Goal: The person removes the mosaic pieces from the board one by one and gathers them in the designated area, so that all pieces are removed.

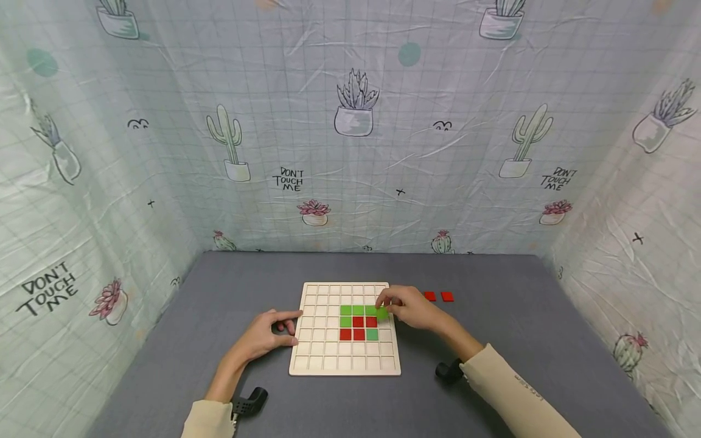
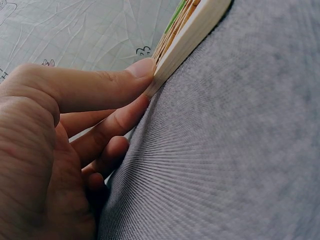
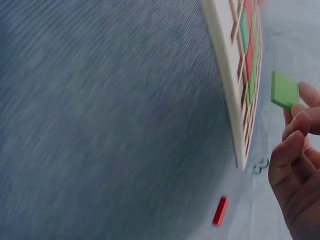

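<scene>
A pale wooden grid board (image 1: 320, 350) lies on the grey tabletop. My left hand (image 1: 263, 334) rests at its left edge, thumb and index finger spread apart and touching the rim; in the left wrist view the thumb (image 2: 110, 90) lies against the wooden edge. Over the board's right side, my right hand (image 1: 413, 307) pinches a light green square tile (image 3: 286, 90) between its fingertips. In the right wrist view that tile is tilted and apart from the board. Set in the grid are light green tiles (image 1: 345, 310), red tiles (image 1: 358, 334) and one darker green tile (image 1: 372, 334).
Two loose red tiles, one of them a square (image 1: 447, 296), lie on the grey tabletop (image 1: 482, 280) beyond my right hand. A printed cloth (image 1: 285, 73) hangs at the back and both sides. Black wrist devices (image 1: 252, 401) sit by both sleeves.
</scene>
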Demonstrator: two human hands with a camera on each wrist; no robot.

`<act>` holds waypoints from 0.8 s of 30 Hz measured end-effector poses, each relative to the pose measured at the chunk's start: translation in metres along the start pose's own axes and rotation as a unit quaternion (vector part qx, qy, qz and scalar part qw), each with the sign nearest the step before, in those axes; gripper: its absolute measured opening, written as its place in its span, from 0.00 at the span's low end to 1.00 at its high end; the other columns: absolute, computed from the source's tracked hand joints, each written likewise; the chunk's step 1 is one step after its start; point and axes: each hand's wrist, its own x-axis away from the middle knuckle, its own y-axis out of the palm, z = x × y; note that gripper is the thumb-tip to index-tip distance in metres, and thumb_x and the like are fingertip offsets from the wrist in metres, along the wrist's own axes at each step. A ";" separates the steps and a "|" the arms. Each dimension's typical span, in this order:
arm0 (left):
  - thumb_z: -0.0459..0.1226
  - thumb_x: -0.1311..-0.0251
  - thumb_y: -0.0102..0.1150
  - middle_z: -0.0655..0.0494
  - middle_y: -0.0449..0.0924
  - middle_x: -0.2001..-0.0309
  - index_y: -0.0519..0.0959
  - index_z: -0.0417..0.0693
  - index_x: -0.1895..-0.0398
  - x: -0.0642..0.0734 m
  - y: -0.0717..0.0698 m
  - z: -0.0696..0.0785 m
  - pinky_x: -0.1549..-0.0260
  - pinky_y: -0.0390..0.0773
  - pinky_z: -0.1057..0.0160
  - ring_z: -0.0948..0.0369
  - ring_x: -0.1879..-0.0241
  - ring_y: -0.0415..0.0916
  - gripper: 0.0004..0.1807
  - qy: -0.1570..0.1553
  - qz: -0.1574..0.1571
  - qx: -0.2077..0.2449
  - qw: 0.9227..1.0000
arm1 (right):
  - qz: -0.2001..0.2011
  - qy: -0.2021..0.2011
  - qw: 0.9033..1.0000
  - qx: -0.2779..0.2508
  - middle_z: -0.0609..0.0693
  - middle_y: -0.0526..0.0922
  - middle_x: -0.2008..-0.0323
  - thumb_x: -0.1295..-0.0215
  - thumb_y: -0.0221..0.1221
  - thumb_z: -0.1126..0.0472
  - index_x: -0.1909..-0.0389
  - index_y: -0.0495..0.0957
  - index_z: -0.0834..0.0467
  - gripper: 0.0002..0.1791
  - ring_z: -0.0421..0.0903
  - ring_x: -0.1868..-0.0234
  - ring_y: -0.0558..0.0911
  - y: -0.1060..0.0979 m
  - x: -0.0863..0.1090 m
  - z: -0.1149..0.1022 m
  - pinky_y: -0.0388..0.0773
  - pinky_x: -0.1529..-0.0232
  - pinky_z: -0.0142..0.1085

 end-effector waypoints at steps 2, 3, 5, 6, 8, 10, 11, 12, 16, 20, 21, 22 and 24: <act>0.43 0.47 0.78 0.66 0.83 0.66 0.82 0.49 0.35 0.000 0.000 0.000 0.60 0.68 0.66 0.66 0.65 0.69 0.34 -0.002 0.000 0.001 1.000 | 0.003 0.006 1.000 0.001 0.55 0.85 0.59 0.29 0.58 0.72 0.53 0.85 0.59 0.11 0.36 0.77 0.74 -0.004 0.005 0.004 0.76 0.70 0.33; 0.43 0.48 0.79 0.66 0.83 0.67 0.82 0.48 0.35 0.000 0.000 0.001 0.60 0.68 0.66 0.66 0.65 0.69 0.34 -0.002 0.000 0.001 1.000 | 0.004 0.011 1.000 0.001 0.55 0.85 0.58 0.29 0.58 0.72 0.53 0.85 0.59 0.11 0.36 0.77 0.74 -0.006 0.007 0.006 0.76 0.70 0.33; 0.43 0.47 0.79 0.66 0.82 0.67 0.82 0.49 0.35 0.000 0.000 0.001 0.60 0.68 0.66 0.66 0.65 0.69 0.33 -0.002 0.002 -0.001 1.000 | 0.008 0.015 1.000 0.004 0.55 0.85 0.58 0.29 0.58 0.72 0.53 0.85 0.59 0.11 0.36 0.76 0.75 -0.009 0.012 0.011 0.77 0.70 0.33; 0.43 0.47 0.79 0.66 0.82 0.67 0.82 0.49 0.35 0.000 0.000 0.001 0.60 0.68 0.66 0.66 0.65 0.69 0.33 -0.003 0.003 -0.001 1.000 | 0.011 0.017 1.000 0.005 0.55 0.85 0.58 0.29 0.58 0.71 0.53 0.85 0.59 0.11 0.36 0.76 0.75 -0.011 0.014 0.014 0.77 0.70 0.34; 0.43 0.47 0.79 0.67 0.82 0.67 0.82 0.49 0.36 0.000 0.000 0.001 0.60 0.67 0.66 0.66 0.66 0.68 0.33 -0.003 0.004 -0.002 1.000 | 0.017 0.016 1.000 0.001 0.55 0.85 0.57 0.29 0.58 0.72 0.53 0.85 0.59 0.11 0.36 0.75 0.76 -0.014 0.018 0.019 0.78 0.70 0.34; 0.43 0.47 0.79 0.67 0.82 0.67 0.82 0.50 0.36 -0.001 0.000 0.000 0.61 0.67 0.66 0.66 0.66 0.68 0.33 -0.004 0.004 -0.002 1.000 | 0.021 0.014 1.000 -0.005 0.56 0.86 0.56 0.29 0.58 0.72 0.52 0.85 0.61 0.11 0.36 0.76 0.75 -0.017 0.022 0.025 0.78 0.71 0.34; 0.43 0.48 0.79 0.67 0.82 0.67 0.82 0.50 0.36 -0.001 0.000 0.000 0.61 0.67 0.66 0.66 0.66 0.68 0.33 -0.004 0.004 -0.002 1.000 | 0.024 0.016 1.000 -0.009 0.57 0.86 0.56 0.29 0.58 0.72 0.52 0.85 0.61 0.11 0.36 0.76 0.75 -0.019 0.023 0.027 0.77 0.72 0.34; 0.42 0.48 0.79 0.67 0.82 0.67 0.82 0.49 0.36 -0.001 0.000 0.000 0.61 0.67 0.66 0.66 0.66 0.68 0.33 -0.004 0.004 -0.002 1.000 | 0.026 0.019 0.999 -0.015 0.57 0.86 0.55 0.29 0.58 0.72 0.51 0.85 0.61 0.11 0.36 0.76 0.76 -0.020 0.025 0.029 0.77 0.72 0.34; 0.42 0.48 0.79 0.66 0.82 0.67 0.82 0.49 0.36 -0.001 0.000 0.000 0.61 0.67 0.66 0.65 0.66 0.68 0.33 -0.006 0.003 -0.002 1.000 | 0.035 0.037 0.998 -0.025 0.57 0.86 0.54 0.28 0.58 0.70 0.50 0.85 0.60 0.11 0.38 0.76 0.76 -0.028 0.033 0.038 0.77 0.72 0.35; 0.42 0.49 0.79 0.65 0.82 0.67 0.82 0.49 0.36 -0.001 0.001 0.000 0.61 0.66 0.66 0.65 0.66 0.68 0.33 -0.010 0.004 0.002 1.000 | 0.045 0.059 0.997 -0.021 0.56 0.86 0.55 0.27 0.58 0.69 0.51 0.85 0.59 0.10 0.39 0.76 0.76 -0.036 0.042 0.048 0.76 0.73 0.35; 0.41 0.49 0.79 0.65 0.83 0.67 0.82 0.49 0.36 -0.002 0.001 0.000 0.61 0.66 0.66 0.65 0.66 0.68 0.33 -0.011 0.004 0.003 1.000 | 0.046 0.064 0.997 -0.019 0.56 0.86 0.56 0.27 0.58 0.69 0.51 0.85 0.59 0.10 0.39 0.77 0.76 -0.038 0.044 0.050 0.76 0.74 0.35; 0.41 0.49 0.79 0.65 0.83 0.67 0.82 0.49 0.36 -0.002 0.001 0.000 0.61 0.66 0.66 0.65 0.66 0.68 0.33 -0.011 0.005 0.003 1.000 | 0.049 0.068 0.996 -0.018 0.56 0.86 0.56 0.27 0.58 0.69 0.51 0.85 0.59 0.10 0.39 0.78 0.75 -0.041 0.046 0.052 0.75 0.74 0.35; 0.41 0.49 0.79 0.65 0.83 0.67 0.83 0.49 0.36 -0.002 0.001 0.001 0.61 0.66 0.66 0.65 0.66 0.68 0.33 -0.011 0.006 0.004 1.000 | 0.054 0.076 0.996 -0.018 0.56 0.86 0.56 0.27 0.58 0.70 0.52 0.85 0.59 0.10 0.39 0.78 0.75 -0.046 0.050 0.057 0.75 0.74 0.35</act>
